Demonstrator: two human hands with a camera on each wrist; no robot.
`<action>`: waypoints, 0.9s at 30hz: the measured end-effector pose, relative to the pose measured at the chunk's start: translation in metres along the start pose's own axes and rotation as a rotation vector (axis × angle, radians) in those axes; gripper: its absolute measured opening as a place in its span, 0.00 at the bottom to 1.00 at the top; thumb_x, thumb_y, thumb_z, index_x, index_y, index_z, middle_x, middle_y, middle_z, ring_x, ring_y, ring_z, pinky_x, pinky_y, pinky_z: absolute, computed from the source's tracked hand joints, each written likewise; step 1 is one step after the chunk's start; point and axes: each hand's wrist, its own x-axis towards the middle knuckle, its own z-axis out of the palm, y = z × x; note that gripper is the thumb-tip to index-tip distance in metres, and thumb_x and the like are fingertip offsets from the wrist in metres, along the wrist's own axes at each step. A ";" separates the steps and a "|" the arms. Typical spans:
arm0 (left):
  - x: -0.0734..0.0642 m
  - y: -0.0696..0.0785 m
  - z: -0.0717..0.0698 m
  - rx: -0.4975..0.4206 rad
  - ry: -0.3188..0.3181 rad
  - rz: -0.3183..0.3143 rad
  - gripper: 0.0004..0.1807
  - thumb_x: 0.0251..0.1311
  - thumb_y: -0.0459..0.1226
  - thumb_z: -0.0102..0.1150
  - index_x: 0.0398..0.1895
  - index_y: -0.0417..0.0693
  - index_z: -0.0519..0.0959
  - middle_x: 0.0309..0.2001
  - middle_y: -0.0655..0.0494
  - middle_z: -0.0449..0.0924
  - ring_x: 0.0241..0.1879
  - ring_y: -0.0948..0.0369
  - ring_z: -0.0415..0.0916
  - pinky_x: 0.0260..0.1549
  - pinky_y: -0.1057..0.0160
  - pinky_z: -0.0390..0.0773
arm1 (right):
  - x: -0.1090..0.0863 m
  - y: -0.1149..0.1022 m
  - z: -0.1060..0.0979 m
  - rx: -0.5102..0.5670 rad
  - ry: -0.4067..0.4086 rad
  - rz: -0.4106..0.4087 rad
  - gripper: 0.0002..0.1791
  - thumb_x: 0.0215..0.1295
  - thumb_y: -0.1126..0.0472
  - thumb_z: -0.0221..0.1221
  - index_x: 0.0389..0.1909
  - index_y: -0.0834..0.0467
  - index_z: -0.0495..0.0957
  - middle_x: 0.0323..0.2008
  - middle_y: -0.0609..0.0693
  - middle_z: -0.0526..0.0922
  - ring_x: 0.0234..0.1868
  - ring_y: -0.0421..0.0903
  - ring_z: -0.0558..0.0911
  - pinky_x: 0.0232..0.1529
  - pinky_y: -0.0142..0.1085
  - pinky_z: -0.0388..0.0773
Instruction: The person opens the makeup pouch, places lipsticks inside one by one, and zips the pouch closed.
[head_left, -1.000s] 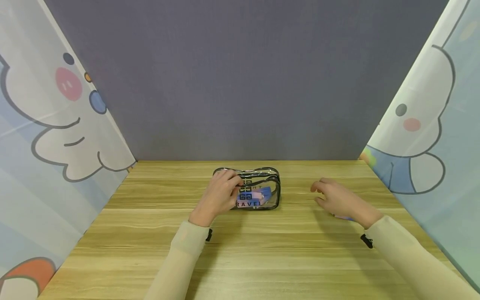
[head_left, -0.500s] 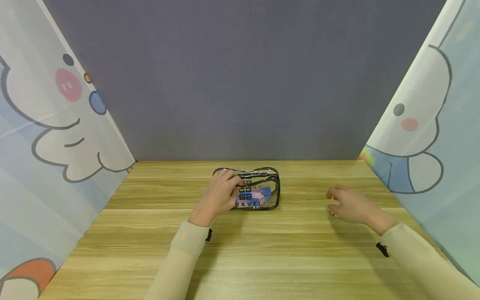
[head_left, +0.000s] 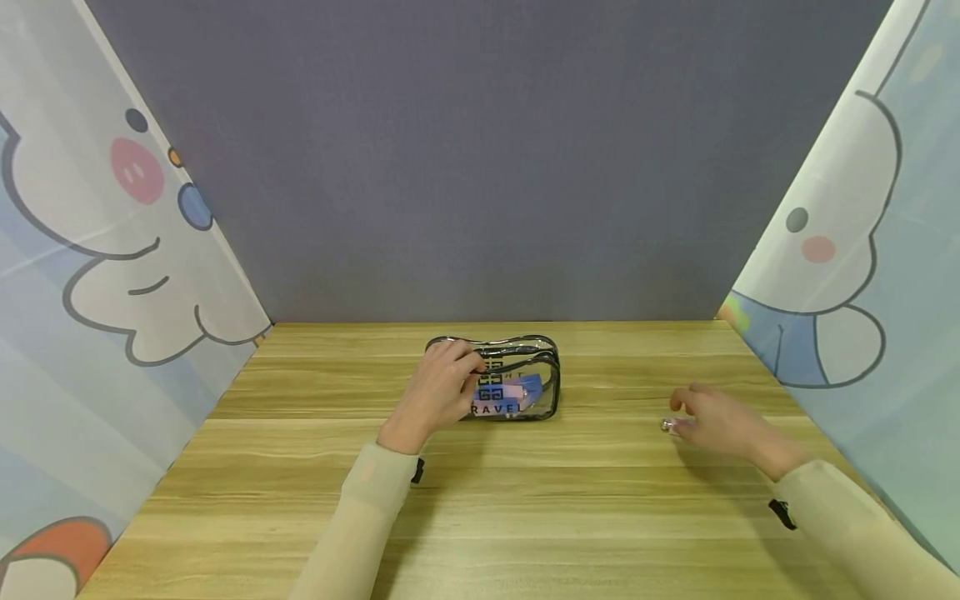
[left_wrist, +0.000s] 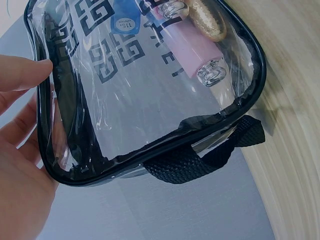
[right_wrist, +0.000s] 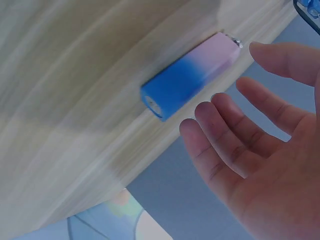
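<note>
My left hand (head_left: 438, 387) grips the top edge of a clear zip pouch (head_left: 556, 387) with black piping and printed letters, standing on the table. In the left wrist view, the thumb lies on one side of the black edge of the pouch (left_wrist: 145, 110) and the fingers on the other. Inside it are pink-and-blue cosmetic tubes (left_wrist: 192, 47) and a gold glittery piece (left_wrist: 207, 20). My right hand (head_left: 716, 421) hovers with loosely bent fingers beside another faceted pink-and-blue tube (right_wrist: 192, 75) with a clear tip, lying on the table; a gap shows between them.
The wood-grain table (head_left: 525, 517) ends at a grey back panel (head_left: 495, 167). Cartoon-printed curtains (head_left: 840, 417) close in both sides. A black strap loop (left_wrist: 185, 165) sticks out from the pouch's end.
My right hand has moved right and slightly nearer the body, beside the loose tube, whose tip now shows past the fingers. The left hand and pouch have stayed put.
</note>
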 end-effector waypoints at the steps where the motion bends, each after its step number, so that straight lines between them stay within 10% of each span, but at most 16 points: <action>1: 0.000 0.000 0.000 -0.002 0.002 0.001 0.08 0.57 0.25 0.65 0.35 0.46 0.85 0.39 0.54 0.81 0.42 0.54 0.78 0.52 0.53 0.76 | 0.000 0.001 0.001 -0.006 0.003 0.000 0.13 0.60 0.59 0.69 0.40 0.62 0.79 0.34 0.53 0.78 0.33 0.51 0.79 0.32 0.47 0.78; 27: 0.000 0.001 -0.001 0.000 0.001 0.009 0.08 0.57 0.25 0.66 0.35 0.46 0.85 0.39 0.53 0.81 0.42 0.54 0.78 0.52 0.52 0.77 | 0.004 0.007 0.018 -0.040 0.020 -0.052 0.07 0.62 0.65 0.66 0.39 0.57 0.80 0.32 0.48 0.78 0.30 0.44 0.76 0.32 0.44 0.76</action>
